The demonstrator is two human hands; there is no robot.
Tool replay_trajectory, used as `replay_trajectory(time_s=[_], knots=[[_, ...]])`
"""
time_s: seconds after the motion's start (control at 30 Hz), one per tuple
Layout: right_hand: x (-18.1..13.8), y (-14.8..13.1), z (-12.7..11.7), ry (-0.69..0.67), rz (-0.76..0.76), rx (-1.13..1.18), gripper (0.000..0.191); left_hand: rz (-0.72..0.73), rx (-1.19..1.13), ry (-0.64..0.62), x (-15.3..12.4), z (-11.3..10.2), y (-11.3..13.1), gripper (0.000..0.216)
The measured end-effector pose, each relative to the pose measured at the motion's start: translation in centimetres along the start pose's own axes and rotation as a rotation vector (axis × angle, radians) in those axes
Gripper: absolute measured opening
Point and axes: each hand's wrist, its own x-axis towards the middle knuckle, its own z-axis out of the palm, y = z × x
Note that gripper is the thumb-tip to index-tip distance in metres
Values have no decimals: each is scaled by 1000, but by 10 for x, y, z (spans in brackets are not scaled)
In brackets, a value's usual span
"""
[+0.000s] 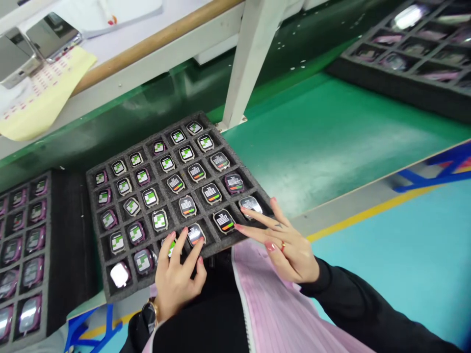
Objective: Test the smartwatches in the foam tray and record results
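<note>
A grey foam tray (96,235) with many square compartments lies before me, a smartwatch lying face up in most of them. Many of the lit screens show green and white blocks; those toward the right show text with an orange and green bar. My left hand (180,274) rests over the tray's near edge, fingers spread, fingertips by a smartwatch (196,234). My right hand (287,240) is at the near right corner, fingers extended, one fingertip close to a smartwatch (223,221) and another over the corner smartwatch (250,205). Neither hand grasps anything.
Another foam tray of watches (46,314) sits at the left, and one more (368,63) at the upper right. A white bench with a wooden edge (154,41) runs above, its white leg (250,63) behind the tray. Yellow paper (55,98) hangs over the bench edge.
</note>
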Motion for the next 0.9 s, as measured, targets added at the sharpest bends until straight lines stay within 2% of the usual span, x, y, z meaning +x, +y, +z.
replay_trajectory(time_s=[0.2, 0.37, 0.5, 0.67, 0.9], knots=[[-4, 4, -2, -118, 15, -42, 59, -55, 24, -5, 3, 1, 2, 38], [-16, 9, -14, 65, 77, -141, 61, -62, 0, -10, 11, 2, 4, 38], [-21, 17, -23, 51, 116, -193, 58, -37, -28, -16, 17, 4, 5, 39], [-4, 22, -23, 95, 131, -160, 59, -54, -25, -22, 24, 5, 7, 41], [27, 37, -14, -18, 122, -159, 49, -181, 38, -67, 31, 6, 12, 44]])
